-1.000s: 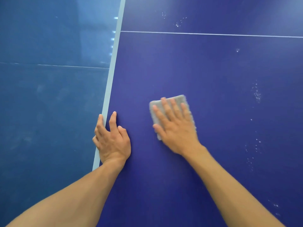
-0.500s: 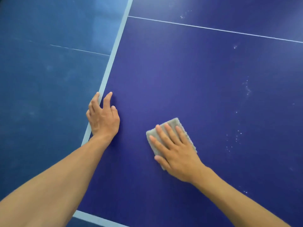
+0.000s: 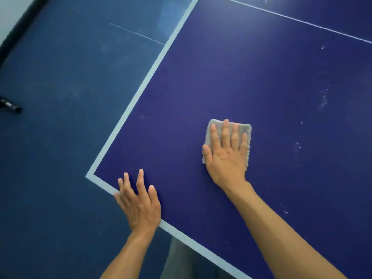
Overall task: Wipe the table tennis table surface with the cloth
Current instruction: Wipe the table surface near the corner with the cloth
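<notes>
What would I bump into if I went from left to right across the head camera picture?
Black object on the floor → table corner → left hand → grey cloth under the flat right hand → white specks.

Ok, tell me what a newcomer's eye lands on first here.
The right hand lies flat on a folded grey cloth in the middle of the dark blue table tennis table. The left hand rests open on the table's near white edge line, close to the corner. To the right of the cloth, a scatter of white specks marks the surface.
</notes>
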The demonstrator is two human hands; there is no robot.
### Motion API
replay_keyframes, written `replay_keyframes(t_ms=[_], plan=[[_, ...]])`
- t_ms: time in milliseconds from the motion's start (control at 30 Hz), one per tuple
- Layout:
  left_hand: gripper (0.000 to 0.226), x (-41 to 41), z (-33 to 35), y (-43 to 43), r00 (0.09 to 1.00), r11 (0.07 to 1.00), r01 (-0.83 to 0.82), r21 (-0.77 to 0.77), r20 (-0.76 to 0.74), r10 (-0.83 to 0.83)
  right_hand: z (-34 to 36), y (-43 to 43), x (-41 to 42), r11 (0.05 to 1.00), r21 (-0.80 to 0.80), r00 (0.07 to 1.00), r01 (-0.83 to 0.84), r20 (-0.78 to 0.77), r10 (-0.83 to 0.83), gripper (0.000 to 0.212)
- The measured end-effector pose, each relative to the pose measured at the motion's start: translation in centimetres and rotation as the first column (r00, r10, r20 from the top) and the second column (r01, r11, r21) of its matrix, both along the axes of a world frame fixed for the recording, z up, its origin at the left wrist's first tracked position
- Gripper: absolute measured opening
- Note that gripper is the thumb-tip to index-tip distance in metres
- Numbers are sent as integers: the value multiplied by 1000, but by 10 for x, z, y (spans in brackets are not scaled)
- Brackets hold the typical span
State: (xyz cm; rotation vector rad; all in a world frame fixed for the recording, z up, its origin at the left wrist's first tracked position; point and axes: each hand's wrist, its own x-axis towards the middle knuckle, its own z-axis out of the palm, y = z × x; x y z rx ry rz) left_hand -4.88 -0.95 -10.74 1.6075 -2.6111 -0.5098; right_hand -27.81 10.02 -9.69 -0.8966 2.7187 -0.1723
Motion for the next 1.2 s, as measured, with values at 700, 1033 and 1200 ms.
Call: replay_keyframes(t_ms=[700,1033,1200], plan=[[55,10,-22,1,997,988,-14,-153,-76,3,0,-127,84,901,-116,908,-418,-33,417,63],[53,12,-32,-3,985,974,-56,-219,-174,17,-5,-184,-18,991,-90,995,95,41,-92,62],[56,11,-29,-3,959,979,-93,-180,-279,40,-5,-187,64,803,-54,804,-594,-91,588,59]])
